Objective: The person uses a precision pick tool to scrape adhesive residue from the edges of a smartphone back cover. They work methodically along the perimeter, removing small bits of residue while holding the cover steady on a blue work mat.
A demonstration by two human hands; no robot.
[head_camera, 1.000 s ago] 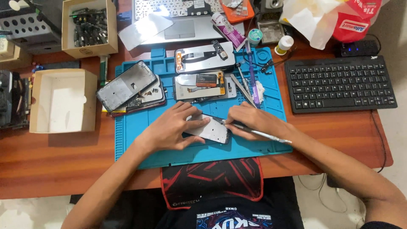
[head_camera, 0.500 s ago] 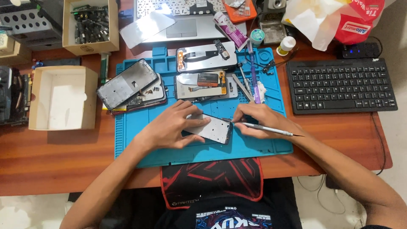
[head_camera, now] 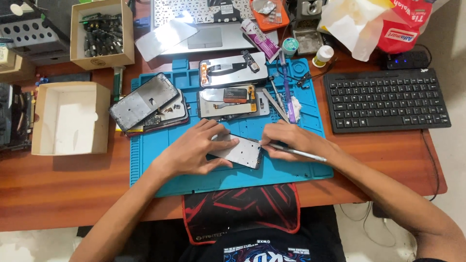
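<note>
- Even, fairly bright light is falling from above, leaving soft shadows beside the cardboard box (head_camera: 72,118).
- Glare is whitening the laptop (head_camera: 204,24) and the phone frame (head_camera: 240,151).
- Straight lines are bowing slightly at the edges; focus is staying mostly sharp.

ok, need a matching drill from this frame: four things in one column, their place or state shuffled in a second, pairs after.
Things
1. left hand
2. right hand
3. black keyboard
4. open cardboard box

Places or states
A. on the wooden desk, right of the blue mat
B. holds a thin metal tool
C. left of the mat, lined white
D. pressed flat on the phone panel

Pairs: 1-D, 2-B, 3-A, 4-C
</note>
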